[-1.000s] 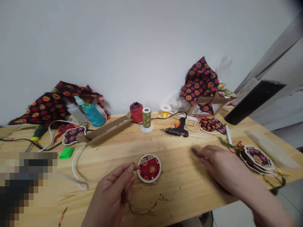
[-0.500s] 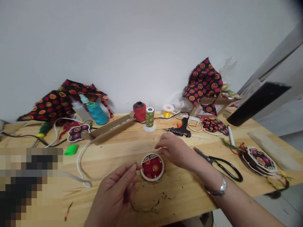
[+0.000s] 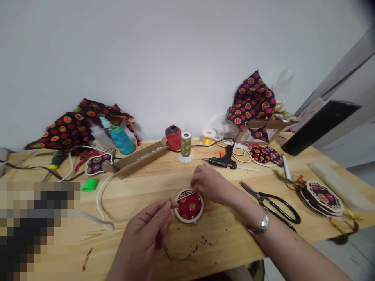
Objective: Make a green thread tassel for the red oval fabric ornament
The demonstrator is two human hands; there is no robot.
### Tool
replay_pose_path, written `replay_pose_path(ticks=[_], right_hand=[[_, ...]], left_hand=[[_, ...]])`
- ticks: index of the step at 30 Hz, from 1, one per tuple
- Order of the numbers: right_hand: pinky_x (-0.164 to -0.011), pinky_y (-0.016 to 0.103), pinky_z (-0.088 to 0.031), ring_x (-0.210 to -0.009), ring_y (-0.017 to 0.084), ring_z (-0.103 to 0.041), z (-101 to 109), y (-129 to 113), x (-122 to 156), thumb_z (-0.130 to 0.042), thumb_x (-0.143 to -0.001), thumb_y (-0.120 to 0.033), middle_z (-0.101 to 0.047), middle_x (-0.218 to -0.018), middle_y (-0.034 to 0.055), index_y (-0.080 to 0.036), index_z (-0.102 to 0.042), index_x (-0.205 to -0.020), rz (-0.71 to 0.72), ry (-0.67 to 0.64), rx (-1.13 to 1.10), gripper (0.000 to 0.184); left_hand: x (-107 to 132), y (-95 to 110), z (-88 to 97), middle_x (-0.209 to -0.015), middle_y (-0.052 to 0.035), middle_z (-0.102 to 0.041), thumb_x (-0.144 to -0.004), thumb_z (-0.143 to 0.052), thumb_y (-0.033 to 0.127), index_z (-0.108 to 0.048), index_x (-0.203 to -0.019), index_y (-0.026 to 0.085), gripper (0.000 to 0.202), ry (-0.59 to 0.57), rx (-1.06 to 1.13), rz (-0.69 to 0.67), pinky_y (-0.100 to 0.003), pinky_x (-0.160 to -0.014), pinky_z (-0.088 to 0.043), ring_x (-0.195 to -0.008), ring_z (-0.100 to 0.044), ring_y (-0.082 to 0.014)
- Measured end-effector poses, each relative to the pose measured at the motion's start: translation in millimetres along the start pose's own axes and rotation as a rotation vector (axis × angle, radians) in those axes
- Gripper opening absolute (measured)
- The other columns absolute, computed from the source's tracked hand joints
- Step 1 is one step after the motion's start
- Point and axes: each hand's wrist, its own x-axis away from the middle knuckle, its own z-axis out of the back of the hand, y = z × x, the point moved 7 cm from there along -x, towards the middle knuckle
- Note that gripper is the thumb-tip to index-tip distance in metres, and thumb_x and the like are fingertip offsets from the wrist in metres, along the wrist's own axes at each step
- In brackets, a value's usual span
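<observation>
A round wooden ornament (image 3: 189,205) with red patterned cloth in it lies flat on the wooden table (image 3: 152,183). My left hand (image 3: 146,236) is at its left edge, thumb and forefinger pinched together on something too thin to make out. My right hand (image 3: 212,184) rests curled against the ornament's upper right rim, fingertips touching the fretwork top. A silver bracelet sits on the right wrist. Black-handled scissors (image 3: 272,201) lie on the table just right of that arm.
Along the back stand thread spools in teal (image 3: 121,139), red (image 3: 173,137), olive (image 3: 185,144) and yellow (image 3: 207,138), a black glue gun (image 3: 222,160), a cardboard strip (image 3: 137,158) and patterned fabric (image 3: 73,128). Finished octagonal ornaments (image 3: 320,197) lie at right. Thread scraps litter the front edge.
My right hand left the scissors lying at the right and moved left to the round ornament, then settled closer onto its rim. My left hand kept its pinch.
</observation>
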Motion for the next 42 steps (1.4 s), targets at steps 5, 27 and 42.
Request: replay_pose_path(ticks=[5,27,42], right_hand=[[-0.079,0.03,-0.037,-0.084,0.017,-0.049,0.1,0.7,0.2,-0.062,-0.072,-0.005,-0.061,-0.077,0.0049,-0.014,-0.07,-0.068,0.002,0.053,-0.033,0.012],[-0.074,0.035,-0.039,-0.082,0.019,-0.051,-2.4,-67.0,56.0,-0.051,-0.085,-0.013,-0.065,-0.082,0.0041,-0.018,-0.061,-0.078,0.058,0.525,-0.23,0.013],[-0.07,0.036,-0.04,-0.079,0.019,-0.051,-14.3,-66.6,63.8,-0.05,-0.085,-0.011,-0.062,-0.079,0.0046,-0.017,-0.058,-0.077,0.089,0.547,-0.204,0.013]], left_hand=[[1.4,2.3,-2.7,-0.047,0.0058,-0.045,-0.063,-0.078,0.029,-0.072,-0.073,0.014,0.019,0.006,-0.01,-0.017,-0.015,-0.038,-0.023,-0.042,-0.029,-0.0047],[-5.5,-0.9,-3.9,-0.05,0.0075,-0.034,-0.07,-0.073,0.026,-0.073,-0.071,0.013,0.014,-0.036,0.054,0.027,-0.014,-0.038,-0.02,-0.046,-0.02,-0.0052],[-9.8,-2.2,-5.4,-0.053,0.004,-0.044,-0.072,-0.072,0.029,-0.075,-0.078,0.01,0.02,-0.041,0.05,0.029,-0.014,-0.039,-0.02,-0.046,-0.02,-0.0049]])
